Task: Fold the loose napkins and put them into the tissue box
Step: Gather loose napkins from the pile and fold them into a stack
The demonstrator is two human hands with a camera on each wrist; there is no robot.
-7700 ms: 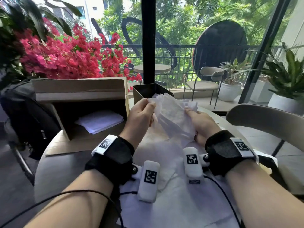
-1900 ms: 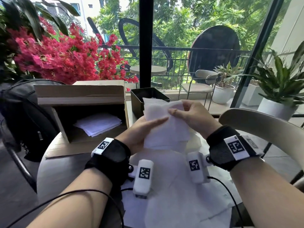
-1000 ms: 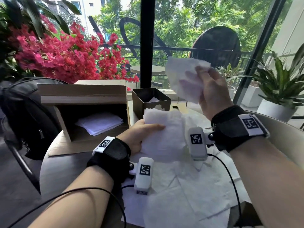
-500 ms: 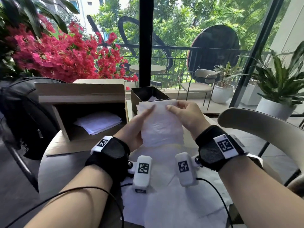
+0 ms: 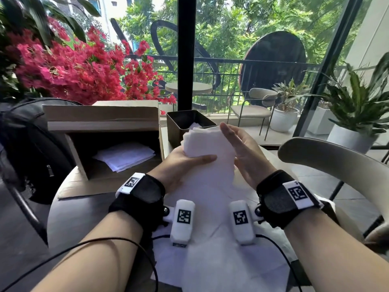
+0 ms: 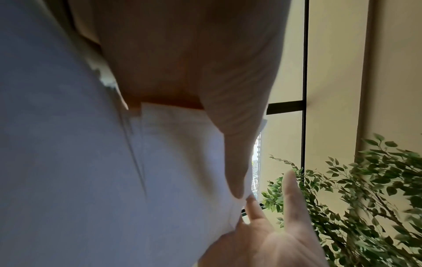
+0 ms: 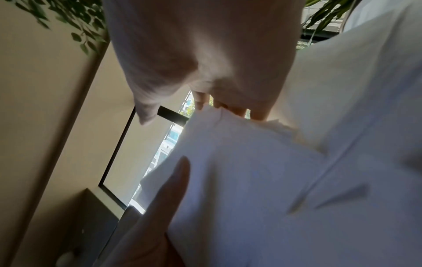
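Note:
My left hand (image 5: 185, 163) grips a stack of folded white napkins (image 5: 208, 144), thumb (image 5: 203, 158) laid across its front. The stack stands upright above the table, just in front of the dark square tissue box (image 5: 179, 123), which holds some white paper. My right hand (image 5: 237, 148) is flat with straight fingers against the stack's right edge. In the left wrist view the napkins (image 6: 80, 171) fill the left side under my palm. The right wrist view shows the stack (image 7: 251, 180) with the left thumb (image 7: 175, 184) on it.
Loose unfolded napkins (image 5: 210, 260) cover the round table (image 5: 84, 218) under my wrists. A cardboard box (image 5: 101, 125) lies on its side at the left with white sheets (image 5: 124, 154) inside. A black bag (image 5: 25, 144) sits far left, a chair back (image 5: 328, 159) at the right.
Half a second ago both hands pinched the stack's top edge. Now the left hand has slid down and holds it with the thumb across, and the right hand has let go and flattened beside it.

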